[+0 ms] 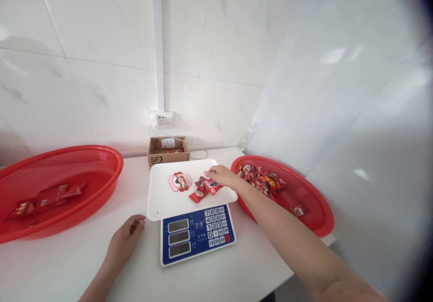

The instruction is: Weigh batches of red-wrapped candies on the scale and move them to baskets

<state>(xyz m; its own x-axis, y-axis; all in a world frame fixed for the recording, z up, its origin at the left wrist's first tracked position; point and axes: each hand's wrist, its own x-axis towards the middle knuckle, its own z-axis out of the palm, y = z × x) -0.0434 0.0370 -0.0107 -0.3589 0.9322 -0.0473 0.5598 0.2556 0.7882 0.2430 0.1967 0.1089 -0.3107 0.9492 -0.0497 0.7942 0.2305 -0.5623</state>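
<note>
Just left of the scale point(199, 233), the left hand point(126, 235) curls loosely, empty; over the scale's white tray point(161, 200), the right hand point(221, 175) has fingertips drawn together at a red packet point(213, 187), though I cannot tell whether they pinch it. Red baskets point(81, 214) flank the scale, and a cardboard box point(169, 158) stands behind it.
</note>
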